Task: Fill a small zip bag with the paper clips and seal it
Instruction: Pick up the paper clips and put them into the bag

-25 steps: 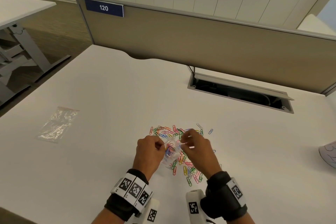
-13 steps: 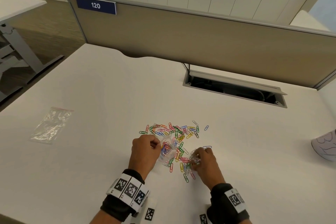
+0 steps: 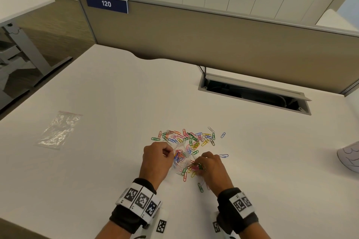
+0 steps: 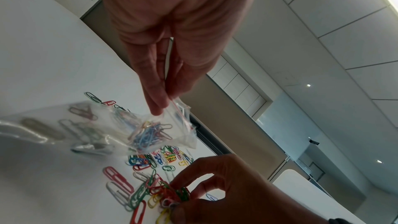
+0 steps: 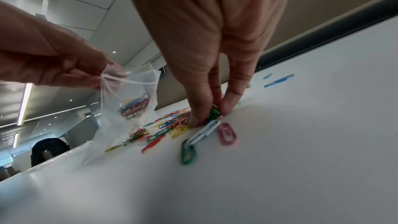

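A: status? R hand (image 3: 210, 169) was up at the bag mouth 1 s ago.

B: now down on the desk (image 3: 97, 161), fingertips (image 5: 199, 122) clenched on a bunch of paper clips (image 3: 198, 167) at near edge of pile. So one load in, next being picked.

A: bag?

B: zip bag (image 4: 150, 132) hangs from L hand (image 3: 157, 159) pinching its rim, mouth open, some clips inside, bottom near desk. Not sealed.

A: clutter?

B: spare bags (image 3: 58, 130) far left, cable hatch (image 3: 254, 94) far right, well apart. Nothing blocking; most clips loose on desk.
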Available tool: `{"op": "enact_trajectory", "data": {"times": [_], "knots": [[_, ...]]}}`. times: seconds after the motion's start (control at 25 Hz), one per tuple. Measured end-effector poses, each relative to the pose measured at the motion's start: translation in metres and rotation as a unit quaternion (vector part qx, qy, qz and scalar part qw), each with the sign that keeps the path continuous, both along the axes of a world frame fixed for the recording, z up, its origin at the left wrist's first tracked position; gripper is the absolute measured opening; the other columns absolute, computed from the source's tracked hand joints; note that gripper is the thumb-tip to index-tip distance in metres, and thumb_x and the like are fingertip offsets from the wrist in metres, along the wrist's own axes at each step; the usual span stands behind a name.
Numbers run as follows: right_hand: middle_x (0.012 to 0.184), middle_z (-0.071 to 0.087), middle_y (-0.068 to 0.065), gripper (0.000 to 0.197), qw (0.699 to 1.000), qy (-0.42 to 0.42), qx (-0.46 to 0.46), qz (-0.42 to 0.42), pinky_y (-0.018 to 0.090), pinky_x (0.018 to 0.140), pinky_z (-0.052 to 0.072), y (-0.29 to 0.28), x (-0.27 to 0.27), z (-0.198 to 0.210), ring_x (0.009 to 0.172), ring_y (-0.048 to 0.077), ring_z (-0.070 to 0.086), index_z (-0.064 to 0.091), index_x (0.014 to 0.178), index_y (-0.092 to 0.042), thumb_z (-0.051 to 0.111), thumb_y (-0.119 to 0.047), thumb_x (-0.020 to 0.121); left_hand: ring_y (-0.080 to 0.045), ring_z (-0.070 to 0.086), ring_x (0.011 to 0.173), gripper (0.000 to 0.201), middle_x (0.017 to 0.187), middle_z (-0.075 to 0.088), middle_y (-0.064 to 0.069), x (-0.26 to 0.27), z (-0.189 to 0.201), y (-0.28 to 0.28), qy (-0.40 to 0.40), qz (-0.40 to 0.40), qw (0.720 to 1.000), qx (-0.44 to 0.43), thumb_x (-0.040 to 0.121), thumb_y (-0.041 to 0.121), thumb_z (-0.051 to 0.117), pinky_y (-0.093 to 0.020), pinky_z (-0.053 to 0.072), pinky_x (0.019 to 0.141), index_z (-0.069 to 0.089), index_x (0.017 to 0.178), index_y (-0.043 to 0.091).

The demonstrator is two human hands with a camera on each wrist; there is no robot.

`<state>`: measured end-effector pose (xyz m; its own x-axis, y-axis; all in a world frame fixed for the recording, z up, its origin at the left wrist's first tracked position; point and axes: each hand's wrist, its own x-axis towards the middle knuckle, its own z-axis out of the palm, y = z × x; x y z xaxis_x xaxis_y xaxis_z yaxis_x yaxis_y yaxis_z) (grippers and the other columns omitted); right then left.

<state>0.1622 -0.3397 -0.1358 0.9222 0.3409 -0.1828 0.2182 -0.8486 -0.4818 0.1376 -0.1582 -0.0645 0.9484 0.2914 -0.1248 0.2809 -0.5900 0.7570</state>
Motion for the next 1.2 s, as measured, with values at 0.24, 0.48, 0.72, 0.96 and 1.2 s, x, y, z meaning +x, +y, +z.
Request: {"op": "enact_trajectory", "data": {"times": [0.24, 0.48, 0.72, 0.96, 1.2], "knots": [[0.105, 0.070, 0.004, 0.018, 0.999, -0.033, -0.006, -0.011, 0.029, 0.082, 0.046, -0.001, 0.003, 0.000, 0.099, 0.022, 0.061, 0.069, 0.104, -0.016, 0.056, -0.020, 0.093, -0.016, 0.071, 0.068, 0.003, 0.081, 0.075, -0.008, 0.000, 0.001, 0.000, -0.011, 0.003, 1.000, 0.002, 0.080, 0.008, 0.070, -0.026, 0.059, 0.068, 0.073, 0.080, 0.007], [0.090, 0.077, 0.004, 0.011, 0.966, 0.020, 0.185, -0.177, 0.019, 0.077, 0.054, -0.017, 0.006, 0.006, 0.079, 0.014, 0.070, 0.077, 0.090, -0.012, 0.073, -0.010, 0.080, -0.016, 0.070, 0.071, 0.005, 0.084, 0.075, -0.008, -0.001, 0.002, -0.002, -0.006, 0.004, 1.000, 0.001, 0.081, 0.009, 0.070, -0.021, 0.056, 0.066, 0.073, 0.083, 0.006], [0.085, 0.076, 0.016, 0.013, 0.850, 0.198, 0.459, -0.164, 0.027, 0.072, 0.058, -0.009, 0.007, 0.055, 0.077, 0.024, 0.071, 0.076, 0.090, -0.006, 0.074, -0.003, 0.078, -0.015, 0.070, 0.072, 0.004, 0.085, 0.076, -0.008, -0.001, 0.001, -0.002, -0.005, 0.002, 1.000, 0.003, 0.081, 0.010, 0.070, -0.022, 0.057, 0.067, 0.073, 0.082, 0.007], [0.079, 0.072, 0.014, 0.014, 0.910, 0.209, 0.345, -0.095, 0.023, 0.068, 0.059, 0.034, 0.023, 0.068, 0.066, 0.016, 0.068, 0.072, 0.094, 0.003, 0.071, -0.006, 0.082, -0.015, 0.069, 0.074, 0.010, 0.087, 0.075, -0.007, -0.001, 0.003, -0.003, -0.001, -0.003, 1.000, -0.002, 0.082, 0.016, 0.070, -0.020, 0.055, 0.068, 0.073, 0.088, 0.008], [0.103, 0.073, 0.004, 0.018, 0.970, 0.108, 0.217, -0.016, 0.017, 0.082, 0.053, 0.048, 0.022, 0.072, 0.091, 0.011, 0.067, 0.071, 0.102, -0.013, 0.056, -0.015, 0.093, -0.016, 0.070, 0.074, 0.011, 0.087, 0.075, -0.009, -0.001, 0.004, 0.003, -0.010, 0.004, 1.000, -0.002, 0.082, 0.013, 0.070, -0.018, 0.054, 0.069, 0.074, 0.090, 0.006]]}}
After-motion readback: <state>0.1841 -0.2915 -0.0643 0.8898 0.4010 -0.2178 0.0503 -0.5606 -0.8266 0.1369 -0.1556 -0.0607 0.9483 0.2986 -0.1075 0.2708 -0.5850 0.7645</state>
